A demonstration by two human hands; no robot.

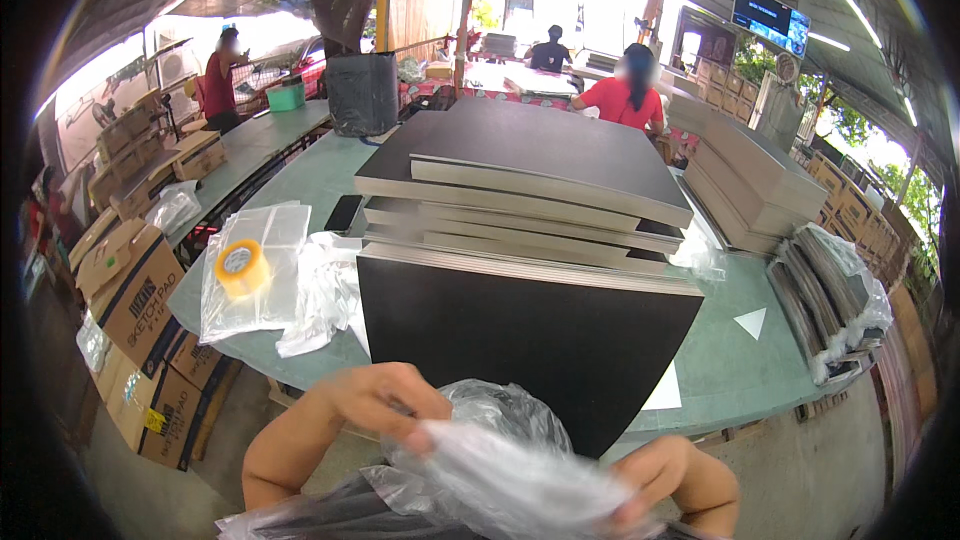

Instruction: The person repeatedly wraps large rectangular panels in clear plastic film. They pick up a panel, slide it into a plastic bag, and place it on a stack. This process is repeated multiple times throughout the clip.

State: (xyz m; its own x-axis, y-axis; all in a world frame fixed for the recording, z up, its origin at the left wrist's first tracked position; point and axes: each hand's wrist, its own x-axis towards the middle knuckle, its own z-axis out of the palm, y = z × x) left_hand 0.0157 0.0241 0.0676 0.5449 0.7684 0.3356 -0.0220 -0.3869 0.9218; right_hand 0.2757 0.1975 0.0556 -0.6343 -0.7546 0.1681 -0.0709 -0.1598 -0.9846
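Note:
A clear plastic bag (500, 470) stretches between my two hands in front of my body, smeared by motion. My left hand (395, 405) pinches its upper left edge, fingers closed. Lower on the right, my right hand (650, 485) grips the other end of the plastic. Just beyond my hands, a black board (520, 340) tilts down over the table's front edge, with layered pale edges along its top. Behind it lies a tall stack of black-covered boards (550, 150) with light grey edges.
A roll of yellow tape (241, 269) rests on clear plastic bags (285, 230) left of the stack. Plastic-wrapped boards (830, 305) lie at the table's right. Cardboard cartons (130, 290) stand at left. Grey board stacks (750, 175) rise behind. A person in red (625, 90) works across the table.

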